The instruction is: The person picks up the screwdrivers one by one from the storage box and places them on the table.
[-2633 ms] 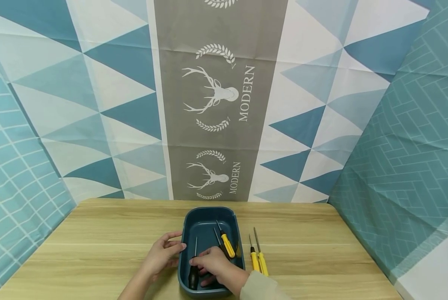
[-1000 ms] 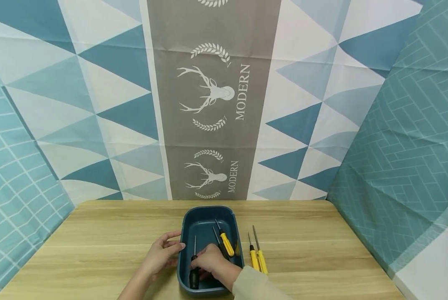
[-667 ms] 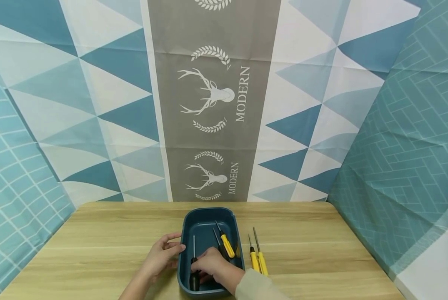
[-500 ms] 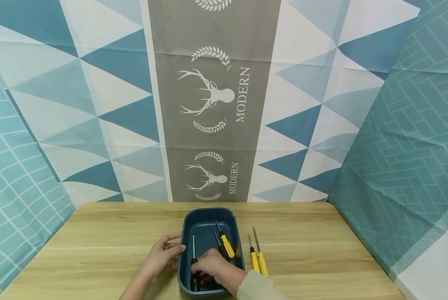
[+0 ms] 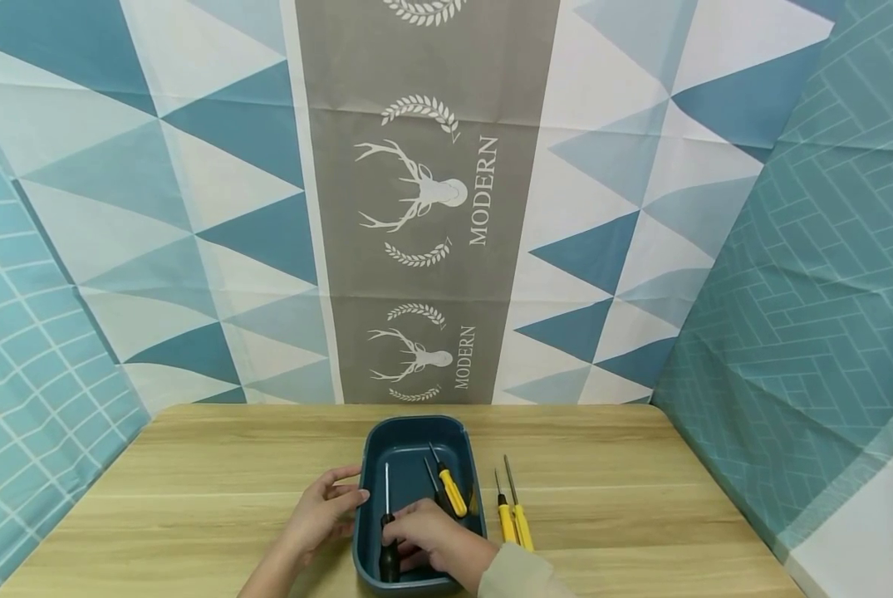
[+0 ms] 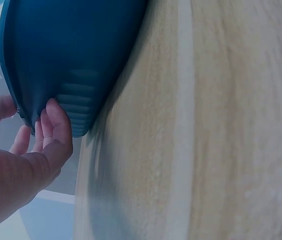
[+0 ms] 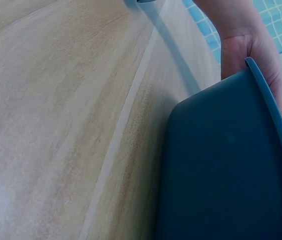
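A dark blue tray sits on the table in the head view. Inside it, my right hand pinches a black-handled screwdriver near the top of its handle, the shaft pointing away from me. My left hand holds the tray's left side. In the left wrist view, the thumb of that left hand is at the rim and its fingers touch the outer wall. Also in the tray are a yellow-handled screwdriver and a dark-handled one, partly hidden by my right hand.
Two yellow-handled screwdrivers, one nearer and one longer, lie on the table right of the tray. The wooden table ends at a patterned cloth backdrop. Tiled-pattern cloths hang on both sides.
The held screwdriver has turned slightly, its tip swinging a little left, and it has shifted slightly forward in the tray. My left hand has stayed at the tray's side.
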Available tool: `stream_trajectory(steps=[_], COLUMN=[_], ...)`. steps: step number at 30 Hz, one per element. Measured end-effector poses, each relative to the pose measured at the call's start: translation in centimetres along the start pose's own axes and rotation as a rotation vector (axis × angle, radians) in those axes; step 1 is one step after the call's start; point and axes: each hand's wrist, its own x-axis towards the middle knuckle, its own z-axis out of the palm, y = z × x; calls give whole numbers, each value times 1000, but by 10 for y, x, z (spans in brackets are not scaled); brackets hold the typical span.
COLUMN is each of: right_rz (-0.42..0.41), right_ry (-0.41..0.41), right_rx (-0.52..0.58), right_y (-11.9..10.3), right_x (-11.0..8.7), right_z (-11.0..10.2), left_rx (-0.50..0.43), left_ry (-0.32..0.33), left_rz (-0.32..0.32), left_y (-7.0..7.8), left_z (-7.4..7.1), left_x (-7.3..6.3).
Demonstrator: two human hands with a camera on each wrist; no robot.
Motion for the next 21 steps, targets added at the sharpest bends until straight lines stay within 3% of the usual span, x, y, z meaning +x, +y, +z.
stream_trajectory(steps=[8, 21], right_rz=[-37, -19], right_ry=[-34, -6], right_rx=[40, 26], right_y=[1, 0], right_x=[-1, -2], right_z=[0, -5], left_rx=[8, 8], left_ry=[2, 15], left_rz=[5, -4], left_y=[2, 1], left_z=[0, 1], left_x=[-1, 1])
